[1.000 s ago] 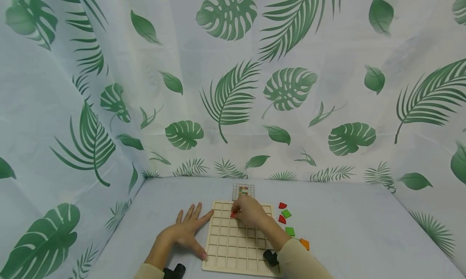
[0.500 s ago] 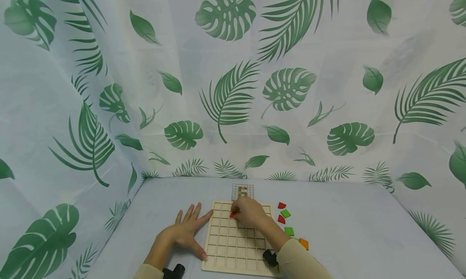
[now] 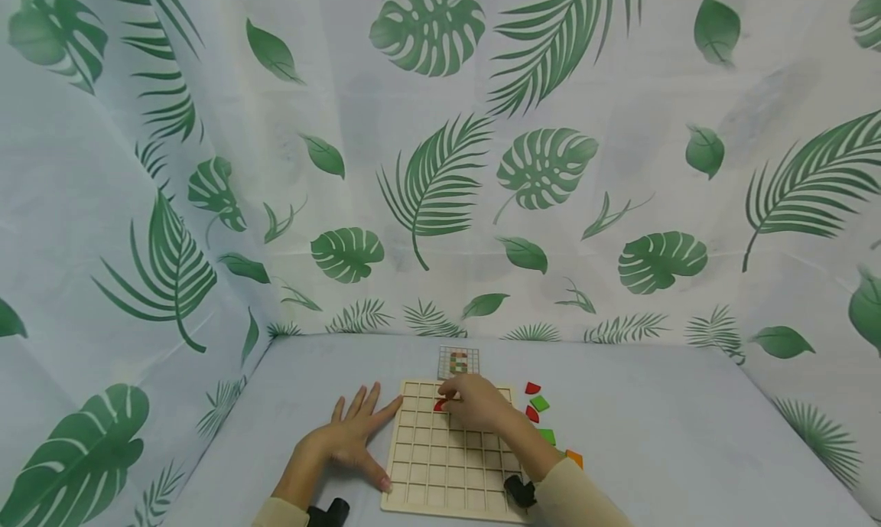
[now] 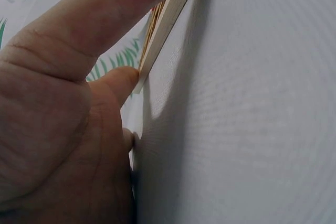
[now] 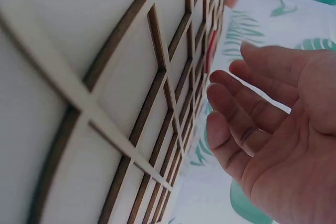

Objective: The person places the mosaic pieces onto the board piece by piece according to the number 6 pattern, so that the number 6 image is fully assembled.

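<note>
From a distance, I am viewing a person's two hands working over a pale wooden grid board [image 3: 437, 475] lying on a white surface [image 3: 654, 420]. The left hand [image 3: 349, 439] is spreading its straight fingers wide, its thumb and index finger touching the board's left edge, and is holding nothing. The right hand [image 3: 479, 403] is hovering over the far part of the board with loosely curved, parted fingers; in the right wrist view it is gripping nothing. A red piece [image 3: 440, 406] is lying among the ribs near those fingertips; I am not able to tell whether it is sitting fully flat. Beyond the board, a small patterned card [image 3: 459, 361] is lying. I am worrying that a brushing fingertip could tip the red piece, or that a sideways push from the left hand could shift the board. The right forearm is also partly hiding an orange piece [image 3: 574, 459] and a green piece [image 3: 547, 436], so a low sweep could scatter them.
</note>
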`<state>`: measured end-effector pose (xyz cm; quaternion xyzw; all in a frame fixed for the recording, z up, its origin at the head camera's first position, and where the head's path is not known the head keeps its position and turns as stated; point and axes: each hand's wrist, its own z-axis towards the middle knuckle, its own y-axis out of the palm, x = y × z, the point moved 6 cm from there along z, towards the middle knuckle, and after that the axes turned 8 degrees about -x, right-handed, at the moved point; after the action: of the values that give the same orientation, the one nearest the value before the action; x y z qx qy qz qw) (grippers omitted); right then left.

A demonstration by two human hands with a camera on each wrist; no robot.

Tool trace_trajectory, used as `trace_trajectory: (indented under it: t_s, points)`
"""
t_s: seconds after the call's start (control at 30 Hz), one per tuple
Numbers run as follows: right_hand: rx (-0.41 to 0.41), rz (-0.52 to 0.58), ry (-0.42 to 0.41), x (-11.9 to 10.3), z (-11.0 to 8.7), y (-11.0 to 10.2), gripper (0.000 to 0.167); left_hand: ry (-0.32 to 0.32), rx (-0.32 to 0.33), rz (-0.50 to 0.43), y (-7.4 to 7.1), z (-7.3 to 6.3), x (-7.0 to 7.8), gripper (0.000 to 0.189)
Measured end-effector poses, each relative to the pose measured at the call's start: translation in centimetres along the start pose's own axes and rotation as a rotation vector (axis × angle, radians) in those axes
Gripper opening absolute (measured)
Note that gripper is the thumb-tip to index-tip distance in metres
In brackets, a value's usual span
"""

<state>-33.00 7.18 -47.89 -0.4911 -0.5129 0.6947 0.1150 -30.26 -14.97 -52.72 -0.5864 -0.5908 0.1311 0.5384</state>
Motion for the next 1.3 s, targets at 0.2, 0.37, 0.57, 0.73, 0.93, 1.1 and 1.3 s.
trace_trajectory:
  t_s: [0.2,0.37,0.57,0.73,0.93,1.1,1.3]
  points:
    - [0.046,0.076,0.021,0.7,-1.7,-0.7,0.030,-0.007,-0.003,-0.004,0.1,-0.1,0.0,0.137]
    - [0.111,0.152,0.012,1.0,-3.2,-2.0,0.032,-0.023,-0.003,-0.002,0.3,0.1,-0.3,0.138]
    - [0.178,0.148,0.006,1.2,-4.6,-3.8,0.031,-0.025,0.001,-0.006,0.3,0.2,-0.3,0.138]
    - [0.204,0.140,0.076,2.1,-5.5,-4.8,0.031,-0.024,0.002,0.002,0.2,0.1,-0.2,0.137]
    - [0.239,0.125,0.130,3.8,-6.4,-5.8,0.033,-0.020,0.003,0.009,0.4,0.2,-0.3,0.138]
    - [0.242,0.138,0.146,4.9,-6.8,-6.7,0.035,-0.019,0.007,0.014,0.4,0.3,-0.5,0.138]
    - [0.266,0.142,0.177,6.1,-7.3,-7.8,0.036,0.001,0.013,-0.007,0.2,0.1,-0.2,0.138]
